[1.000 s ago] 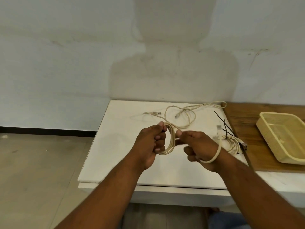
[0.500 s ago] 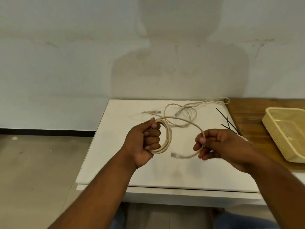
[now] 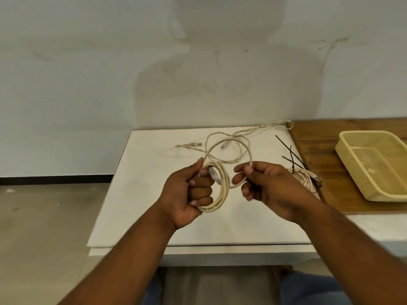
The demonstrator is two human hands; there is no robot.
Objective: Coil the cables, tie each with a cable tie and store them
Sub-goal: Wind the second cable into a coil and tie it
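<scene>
My left hand [image 3: 187, 194] grips a coil of cream cable [image 3: 221, 190] above the white table [image 3: 136, 194]. The cable's last loop arcs up and over to my right hand [image 3: 264, 186], which pinches it between thumb and fingers; its plug end lies against the coil by my left fingers. A second, loose cream cable [image 3: 240, 137] sprawls at the table's far side. Black cable ties [image 3: 290, 153] lie near the right edge. A tied cable bundle [image 3: 305, 177] sits partly hidden behind my right hand.
A yellow plastic basket [image 3: 374, 186] stands on the wooden surface [image 3: 317, 139] to the right of the white table. A pale wall rises behind the table and grey floor lies to the left.
My right hand has moved left toward the coil, carrying the last loop with it. The plug end that dangled between my hands now lies against the coil.
</scene>
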